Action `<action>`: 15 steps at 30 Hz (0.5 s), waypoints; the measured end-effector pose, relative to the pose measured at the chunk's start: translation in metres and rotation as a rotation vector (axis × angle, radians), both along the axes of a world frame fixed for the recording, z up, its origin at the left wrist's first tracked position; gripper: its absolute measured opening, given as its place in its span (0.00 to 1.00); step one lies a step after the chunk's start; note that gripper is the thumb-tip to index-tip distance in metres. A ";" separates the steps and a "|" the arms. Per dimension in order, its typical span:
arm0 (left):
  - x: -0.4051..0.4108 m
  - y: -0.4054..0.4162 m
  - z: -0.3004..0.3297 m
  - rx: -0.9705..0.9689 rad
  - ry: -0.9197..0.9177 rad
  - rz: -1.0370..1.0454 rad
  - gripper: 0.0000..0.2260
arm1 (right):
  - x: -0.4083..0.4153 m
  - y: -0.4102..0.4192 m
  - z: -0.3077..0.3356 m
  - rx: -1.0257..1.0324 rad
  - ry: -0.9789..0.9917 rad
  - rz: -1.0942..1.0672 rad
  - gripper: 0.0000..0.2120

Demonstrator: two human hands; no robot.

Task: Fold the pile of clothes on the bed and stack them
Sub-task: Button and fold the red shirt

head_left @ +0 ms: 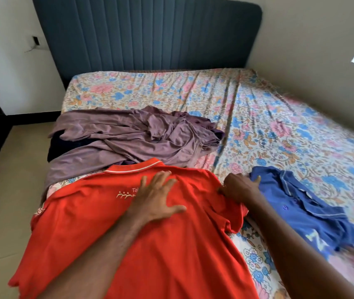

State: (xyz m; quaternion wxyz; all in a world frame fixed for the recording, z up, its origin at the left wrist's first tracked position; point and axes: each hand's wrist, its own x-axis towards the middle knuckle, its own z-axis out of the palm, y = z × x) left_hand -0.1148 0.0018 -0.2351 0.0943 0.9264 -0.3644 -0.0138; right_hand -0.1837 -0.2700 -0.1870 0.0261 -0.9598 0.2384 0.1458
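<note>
A red polo shirt (89,223) lies spread out on the near part of the bed, collar away from me, white logo showing. My left hand (156,197) rests flat on its chest with fingers spread. My right hand (238,187) pinches the shirt's right sleeve edge. A crumpled blue shirt (305,208) lies just right of that hand. Behind the red shirt sits a rumpled pile of mauve clothes (128,137) with something dark under its left side.
The bed (279,117) has a floral sheet in pink and blue. A dark padded headboard (145,33) stands at the far end. A wall runs along the bed's right side. Tan floor lies to the left.
</note>
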 end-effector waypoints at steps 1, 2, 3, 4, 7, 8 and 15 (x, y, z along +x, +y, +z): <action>-0.008 -0.013 0.002 0.054 0.067 -0.018 0.55 | -0.004 0.000 0.004 0.027 -0.117 0.018 0.18; -0.015 -0.024 0.004 0.093 0.114 -0.036 0.55 | -0.006 -0.003 0.007 0.096 -0.266 0.012 0.20; -0.020 -0.031 0.005 0.120 0.154 -0.041 0.54 | -0.007 -0.007 0.014 0.174 -0.406 -0.015 0.22; -0.024 -0.035 0.005 0.141 0.185 -0.032 0.54 | -0.007 -0.012 0.022 0.226 -0.527 -0.059 0.24; -0.029 -0.037 -0.001 0.185 0.217 0.010 0.57 | 0.000 -0.035 0.049 0.147 -0.662 -0.092 0.26; -0.030 -0.037 -0.002 0.190 0.204 0.015 0.58 | 0.006 -0.042 0.057 0.073 -0.649 -0.062 0.25; -0.036 -0.046 0.006 0.238 0.192 0.036 0.59 | 0.032 -0.051 0.057 -0.323 -0.446 0.058 0.20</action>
